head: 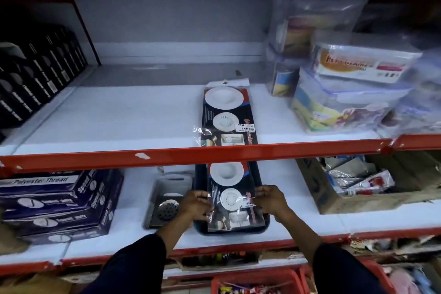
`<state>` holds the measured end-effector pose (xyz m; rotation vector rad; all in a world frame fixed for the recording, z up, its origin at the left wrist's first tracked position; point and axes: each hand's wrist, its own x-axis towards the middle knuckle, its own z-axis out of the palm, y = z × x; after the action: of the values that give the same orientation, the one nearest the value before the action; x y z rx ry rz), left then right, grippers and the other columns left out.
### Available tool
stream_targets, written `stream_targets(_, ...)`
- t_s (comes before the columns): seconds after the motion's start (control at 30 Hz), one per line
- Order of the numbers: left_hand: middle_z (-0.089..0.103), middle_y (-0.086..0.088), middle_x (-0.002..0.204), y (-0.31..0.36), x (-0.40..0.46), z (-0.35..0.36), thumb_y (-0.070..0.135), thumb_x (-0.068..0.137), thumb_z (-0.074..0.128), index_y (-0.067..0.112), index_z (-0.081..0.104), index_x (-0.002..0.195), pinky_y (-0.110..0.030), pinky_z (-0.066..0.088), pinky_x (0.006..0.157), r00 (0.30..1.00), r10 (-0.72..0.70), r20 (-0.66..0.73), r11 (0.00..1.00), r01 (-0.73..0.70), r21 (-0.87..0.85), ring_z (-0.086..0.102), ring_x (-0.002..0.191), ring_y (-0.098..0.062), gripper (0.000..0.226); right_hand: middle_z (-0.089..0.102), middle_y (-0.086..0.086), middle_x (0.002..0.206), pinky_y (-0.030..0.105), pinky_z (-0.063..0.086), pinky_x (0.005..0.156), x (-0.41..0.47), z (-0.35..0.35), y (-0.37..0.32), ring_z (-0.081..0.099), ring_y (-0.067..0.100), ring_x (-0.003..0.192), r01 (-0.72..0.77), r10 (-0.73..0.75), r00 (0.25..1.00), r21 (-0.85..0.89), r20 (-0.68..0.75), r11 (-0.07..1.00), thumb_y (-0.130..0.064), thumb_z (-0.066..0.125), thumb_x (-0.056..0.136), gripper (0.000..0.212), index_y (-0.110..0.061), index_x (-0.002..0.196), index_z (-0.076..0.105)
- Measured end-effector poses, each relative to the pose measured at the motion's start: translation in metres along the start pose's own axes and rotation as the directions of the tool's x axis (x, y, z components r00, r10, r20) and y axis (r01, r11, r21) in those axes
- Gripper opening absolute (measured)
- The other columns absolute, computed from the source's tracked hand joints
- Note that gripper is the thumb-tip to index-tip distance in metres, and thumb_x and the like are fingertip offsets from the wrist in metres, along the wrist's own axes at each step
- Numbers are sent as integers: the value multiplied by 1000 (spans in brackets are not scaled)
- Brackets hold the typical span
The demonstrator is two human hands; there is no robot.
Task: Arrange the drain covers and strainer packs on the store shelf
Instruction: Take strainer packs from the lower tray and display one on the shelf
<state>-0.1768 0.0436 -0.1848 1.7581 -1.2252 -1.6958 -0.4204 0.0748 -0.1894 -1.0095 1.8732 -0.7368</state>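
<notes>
On the lower shelf, a strainer pack (230, 194) with white round strainers on a dark card lies on top of a dark stack or tray (200, 174). My left hand (194, 203) grips its left edge and my right hand (270, 199) grips its right edge. A second strainer pack (225, 113) lies flat on the upper shelf, lengthwise toward the back. To the left of my hands, a pack with a metal drain cover (167, 207) rests on the lower shelf.
Upper shelf (114, 117) has black boxes (35, 79) at left and wrapped plastic containers (346, 93) at right. Lower shelf holds blue thread boxes (57, 203) at left and a cardboard carton (372, 184) at right. A red basket (257, 279) stands below.
</notes>
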Motion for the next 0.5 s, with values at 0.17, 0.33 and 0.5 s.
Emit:
stream_targets(0.17,71,-9,95,-5,19,7,-13,79,69,-3,54,128,-39,62,68,999,-14,-30,994,17,112,68,79,-22,52,77,9,88,28,51,74,26,16,7,70,19,86,124,-134,991,-367,-2,922,-6,71,69,19,-1,87,74)
stream_targets(0.33,61,-11,136,-6,8,9,-2,79,74,4,50,137,-25,48,93,991,136,-2,936,-128,328,56,107,-13,63,71,6,84,26,46,64,17,18,2,69,27,83,199,-196,979,-469,56,861,-12,68,74,10,-11,84,68)
stream_targets(0.5,63,-4,135,13,-26,-5,21,83,71,17,49,141,-23,46,102,919,388,63,728,-348,591,61,121,-18,62,76,1,96,13,46,66,-17,0,-24,71,19,84,441,-489,872,-390,-27,809,-5,64,84,31,-20,110,71)
